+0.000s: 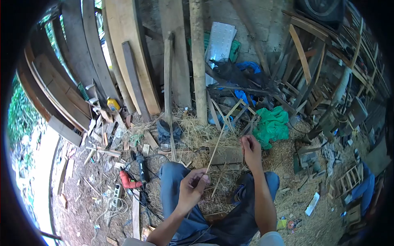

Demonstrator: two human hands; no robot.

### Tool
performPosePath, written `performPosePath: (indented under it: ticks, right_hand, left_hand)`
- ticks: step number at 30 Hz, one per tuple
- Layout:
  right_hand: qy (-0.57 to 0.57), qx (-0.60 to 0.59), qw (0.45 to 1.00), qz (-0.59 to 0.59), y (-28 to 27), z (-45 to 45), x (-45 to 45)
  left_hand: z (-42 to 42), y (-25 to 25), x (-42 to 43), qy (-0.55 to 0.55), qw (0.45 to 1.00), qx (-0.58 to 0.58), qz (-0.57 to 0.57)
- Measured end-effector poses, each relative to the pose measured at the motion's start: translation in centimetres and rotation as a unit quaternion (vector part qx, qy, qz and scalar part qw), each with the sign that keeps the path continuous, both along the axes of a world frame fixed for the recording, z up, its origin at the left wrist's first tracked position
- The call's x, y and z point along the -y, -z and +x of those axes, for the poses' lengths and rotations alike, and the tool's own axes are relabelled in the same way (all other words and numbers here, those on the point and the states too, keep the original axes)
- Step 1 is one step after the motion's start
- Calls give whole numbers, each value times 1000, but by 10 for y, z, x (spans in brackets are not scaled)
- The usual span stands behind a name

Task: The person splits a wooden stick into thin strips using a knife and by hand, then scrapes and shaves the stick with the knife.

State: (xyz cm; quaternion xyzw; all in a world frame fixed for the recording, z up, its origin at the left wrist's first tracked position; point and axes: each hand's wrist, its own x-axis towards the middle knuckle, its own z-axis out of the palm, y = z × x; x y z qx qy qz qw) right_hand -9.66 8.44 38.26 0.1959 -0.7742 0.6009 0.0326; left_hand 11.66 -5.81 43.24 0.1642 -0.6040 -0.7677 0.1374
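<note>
My left hand is closed round the lower end of a thin pale strip, which looks like split bamboo or wood. The strip slants up and away from me to the right, above the littered ground. My right hand is raised over my right knee, apart from the strip, with its fingers curled together. Whatever it may pinch is too small to make out. Below and between the hands lies a wooden block, and a short thin stick rests among the shavings between my legs.
To the left lie a red power drill, a dark angle grinder and a power strip with cords. A green cloth is heaped ahead on the right. Boards and a pole stand at the back. A yellow bottle stands near them.
</note>
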Motion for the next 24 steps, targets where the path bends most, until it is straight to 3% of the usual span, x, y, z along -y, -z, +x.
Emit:
performPosePath:
  ticks: [2,5,12,14,17,21,23,24]
  right_hand:
    - [-116,153,959,-207,-20,21,6]
    - [-149,258,930,-216,-25,32,6]
    - [-201,358,893,-182,-15,30,7]
    - [-184,420,845,-276,-15,26,11]
    - [-194,413,815,-357,-9,16,3]
    - [-159,398,843,-326,-14,16,4]
    - [-192,269,921,-208,-15,23,8]
    - [-193,270,921,-204,-17,26,9]
  left_hand:
    - [-2,4,0,-24,998,0,-55]
    - [-5,11,2,-25,994,12,-106]
    - [-11,8,1,-15,996,11,-92]
    - [-10,6,1,9,998,23,54]
    - [-8,-1,4,23,991,15,131]
    - [-6,2,9,29,993,21,113]
    - [-3,5,12,45,991,-12,123]
    - [0,2,13,42,991,-13,127]
